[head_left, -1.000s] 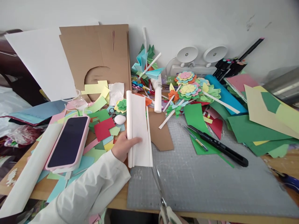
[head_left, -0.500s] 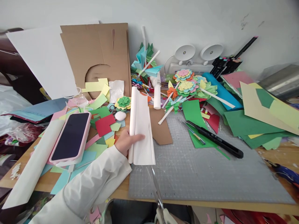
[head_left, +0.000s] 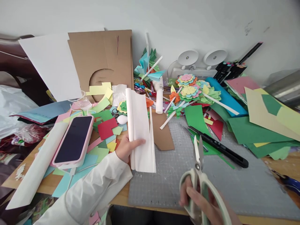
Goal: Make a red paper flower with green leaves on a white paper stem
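My left hand [head_left: 127,147] grips a partly rolled white sheet of paper [head_left: 140,125], thumb across its front. A slit near the sheet's right side leaves a narrow strip standing slightly apart at the top. Over the lower right of the grey cutting mat [head_left: 164,187], my right hand [head_left: 201,200] holds a pair of scissors [head_left: 197,167] with pale handles, fingers through the loops. Its blades point up and are parted a little, with nothing between them. Beyond the blades lie a black utility knife [head_left: 220,148] and green paper [head_left: 195,117].
A phone [head_left: 74,140] in a pink case rests on paper scraps at left, beside a long white paper roll [head_left: 39,162]. Cardboard [head_left: 103,53] leans on the wall. Paper flowers [head_left: 187,90] lie at the back. Green sheets [head_left: 260,131] and a blue-handled tool [head_left: 290,182] are at right.
The scissors and my right hand have come up and to the right, away from the paper's lower edge. The paper's strip now stands further apart at the top; my left hand keeps its grip.
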Demonstrator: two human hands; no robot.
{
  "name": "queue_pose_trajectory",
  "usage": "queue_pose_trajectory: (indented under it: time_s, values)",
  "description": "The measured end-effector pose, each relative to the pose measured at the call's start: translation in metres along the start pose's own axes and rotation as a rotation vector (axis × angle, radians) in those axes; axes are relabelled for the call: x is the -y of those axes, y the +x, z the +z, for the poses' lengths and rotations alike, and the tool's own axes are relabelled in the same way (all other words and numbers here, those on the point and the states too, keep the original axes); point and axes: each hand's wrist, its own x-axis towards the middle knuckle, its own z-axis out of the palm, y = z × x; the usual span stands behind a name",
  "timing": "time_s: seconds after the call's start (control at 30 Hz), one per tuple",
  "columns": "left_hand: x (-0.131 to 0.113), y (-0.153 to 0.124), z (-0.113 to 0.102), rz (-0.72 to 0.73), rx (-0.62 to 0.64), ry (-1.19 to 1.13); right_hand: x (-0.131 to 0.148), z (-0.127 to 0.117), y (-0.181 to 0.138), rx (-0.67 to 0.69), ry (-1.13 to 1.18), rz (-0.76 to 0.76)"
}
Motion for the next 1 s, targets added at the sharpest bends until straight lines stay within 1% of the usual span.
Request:
queue_pose_trajectory:
  time_s: [0.03,0.1,0.2,0.27,0.37,0.5,0.63,0.73,0.83,0.93,1.0]
  values:
    - [0.001,-0.002,0.001,-0.020,0.016,-0.016,0.004,0.004,0.010,0.013,0.009,-0.034]
    - [0.004,-0.006,0.004,-0.053,0.044,-0.032,0.008,0.017,0.027,-0.010,0.064,-0.104]
    - [0.009,-0.011,0.006,-0.081,0.071,-0.029,0.012,0.040,0.043,-0.078,0.094,-0.126]
    - [0.010,-0.012,0.007,-0.110,0.109,-0.043,0.014,0.047,0.047,-0.127,0.100,-0.107]
    - [0.009,-0.013,0.008,-0.163,0.204,-0.132,0.015,0.045,0.047,-0.139,0.100,-0.056]
    - [0.003,-0.012,0.008,-0.247,0.358,-0.282,0.009,0.037,0.048,-0.104,0.149,-0.018]
    - [0.000,-0.010,0.006,-0.297,0.433,-0.357,-0.001,0.040,0.051,-0.047,0.201,0.005]
    - [-0.001,-0.008,0.005,-0.284,0.440,-0.373,-0.002,0.043,0.051,-0.032,0.209,-0.008]
    - [-0.002,-0.008,0.005,-0.258,0.409,-0.371,0.001,0.044,0.052,-0.027,0.187,-0.020]
    - [-0.002,-0.009,0.005,-0.244,0.372,-0.378,0.002,0.042,0.050,-0.034,0.160,-0.027]
    - [-0.001,-0.009,0.004,-0.235,0.359,-0.380,0.001,0.038,0.043,-0.021,0.105,-0.017]
